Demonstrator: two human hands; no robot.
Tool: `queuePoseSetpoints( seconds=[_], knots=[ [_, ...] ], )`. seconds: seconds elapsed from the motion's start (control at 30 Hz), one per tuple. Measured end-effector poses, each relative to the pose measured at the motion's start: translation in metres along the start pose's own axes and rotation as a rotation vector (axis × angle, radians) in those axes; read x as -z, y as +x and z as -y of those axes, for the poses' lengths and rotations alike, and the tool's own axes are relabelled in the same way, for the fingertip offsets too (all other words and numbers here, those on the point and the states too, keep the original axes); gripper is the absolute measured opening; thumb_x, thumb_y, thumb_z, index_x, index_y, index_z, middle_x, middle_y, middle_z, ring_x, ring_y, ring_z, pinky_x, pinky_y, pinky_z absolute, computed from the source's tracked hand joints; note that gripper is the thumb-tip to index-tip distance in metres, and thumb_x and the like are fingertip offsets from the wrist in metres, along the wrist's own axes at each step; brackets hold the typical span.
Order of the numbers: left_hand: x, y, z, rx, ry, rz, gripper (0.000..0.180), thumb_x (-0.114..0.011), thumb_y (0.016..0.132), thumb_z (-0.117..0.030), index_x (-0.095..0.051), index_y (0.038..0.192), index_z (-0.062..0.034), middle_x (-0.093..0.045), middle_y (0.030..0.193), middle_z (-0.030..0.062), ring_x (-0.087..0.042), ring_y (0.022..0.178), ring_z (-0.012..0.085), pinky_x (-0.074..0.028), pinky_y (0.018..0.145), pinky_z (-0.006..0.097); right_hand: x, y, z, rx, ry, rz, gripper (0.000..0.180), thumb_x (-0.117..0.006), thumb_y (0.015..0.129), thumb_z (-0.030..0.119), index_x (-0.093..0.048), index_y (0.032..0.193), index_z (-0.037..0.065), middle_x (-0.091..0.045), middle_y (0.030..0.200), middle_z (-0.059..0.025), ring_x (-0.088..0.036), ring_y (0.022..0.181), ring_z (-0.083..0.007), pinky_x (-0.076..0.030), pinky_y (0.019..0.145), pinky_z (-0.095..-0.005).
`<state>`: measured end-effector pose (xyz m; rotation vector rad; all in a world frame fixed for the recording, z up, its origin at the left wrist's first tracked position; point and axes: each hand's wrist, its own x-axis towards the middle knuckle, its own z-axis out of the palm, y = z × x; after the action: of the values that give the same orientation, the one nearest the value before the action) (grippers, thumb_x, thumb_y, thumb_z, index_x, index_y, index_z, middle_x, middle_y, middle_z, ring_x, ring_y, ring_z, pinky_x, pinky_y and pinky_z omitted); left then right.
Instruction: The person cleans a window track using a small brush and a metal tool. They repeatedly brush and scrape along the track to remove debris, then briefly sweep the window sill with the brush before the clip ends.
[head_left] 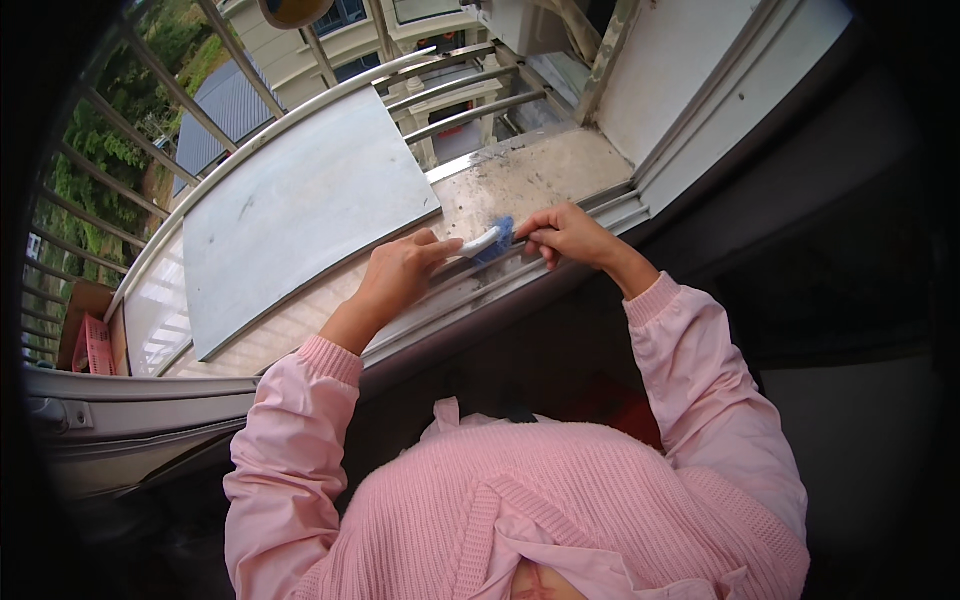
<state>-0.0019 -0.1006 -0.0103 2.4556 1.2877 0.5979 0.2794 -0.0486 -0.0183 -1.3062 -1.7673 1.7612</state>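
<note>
My left hand (405, 268) is closed around the white handle of a small brush (483, 243). Its blue bristles (497, 241) rest at the metal window track (470, 290), by the edge of the sill. Just right of the bristles, my right hand (570, 238) has its thumb and fingers pinched together, close to or touching the brush's bristle end. Whether anything small sits between those fingertips is too fine to make out. Dark specks of dirt lie on the beige sill (540, 175) beyond the brush.
A pale grey-blue board (305, 215) lies across the sill to the left. Metal security bars (160, 150) run along the outer side, with buildings and trees beyond. A pink plastic basket (94, 346) stands at the far left. The white window frame (700, 110) rises at right.
</note>
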Motion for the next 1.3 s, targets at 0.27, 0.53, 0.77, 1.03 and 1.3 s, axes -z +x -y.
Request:
queuePoseSetpoints(
  seconds=[0.27,0.53,0.77,1.03,1.3],
  knots=[
    [0.011,0.022,-0.012,0.036,-0.030,-0.099,0.032,-0.062,0.087,-0.004,-0.068,0.115,-0.0199,-0.064,0.088,0.0075,-0.063,0.074,0.0278,-0.050,0.065,0.037,0.021,-0.013,0.020,0.020,0.165,-0.081,0.023,-0.051,0.094,0.006,-0.062,0.112,-0.004,-0.065,0.086,-0.0060,-0.056,0.059,-0.0066,-0.051,0.055,-0.0224],
    [0.045,0.082,0.006,0.491,-0.361,-0.253,0.037,-0.057,0.091,-0.007,-0.061,0.126,-0.0191,-0.063,0.086,0.0071,-0.060,0.067,0.0182,-0.049,0.058,0.033,0.054,0.030,0.059,0.151,-0.084,-0.550,0.024,-0.050,0.093,0.004,-0.061,0.113,-0.003,-0.066,0.083,-0.0081,-0.058,0.057,-0.0077,-0.053,0.051,-0.0237],
    [0.020,0.030,-0.019,0.718,-1.265,-0.319,0.042,-0.054,0.096,-0.018,-0.051,0.137,-0.0100,-0.058,0.106,0.0068,-0.050,0.065,0.0085,-0.045,0.051,0.024,-0.046,0.024,0.070,0.582,-0.019,-0.643,0.019,-0.049,0.093,0.004,-0.059,0.109,0.000,-0.069,0.083,-0.0097,-0.063,0.058,-0.0113,-0.051,0.050,-0.0256],
    [0.013,0.021,-0.009,0.771,-1.606,-0.539,0.043,-0.040,0.102,-0.040,-0.061,0.108,-0.0029,-0.058,0.083,0.0043,-0.055,0.067,0.0155,-0.049,0.063,0.032,-0.135,0.032,0.065,0.805,-0.456,-0.690,0.029,-0.064,0.086,0.007,-0.057,0.113,0.002,-0.067,0.089,-0.0130,-0.068,0.076,-0.0258,-0.054,0.061,-0.0328],
    [0.002,0.028,-0.014,0.621,-1.826,-0.667,0.039,-0.038,0.103,-0.034,-0.059,0.104,-0.0014,-0.057,0.113,0.0116,-0.056,0.097,0.0238,-0.048,0.087,0.040,-0.154,0.020,0.058,0.506,-0.076,-0.611,0.056,-0.067,0.083,0.011,-0.041,0.132,0.003,-0.057,0.121,-0.0181,-0.059,0.107,-0.0342,-0.048,0.088,-0.0415]
  ],
)
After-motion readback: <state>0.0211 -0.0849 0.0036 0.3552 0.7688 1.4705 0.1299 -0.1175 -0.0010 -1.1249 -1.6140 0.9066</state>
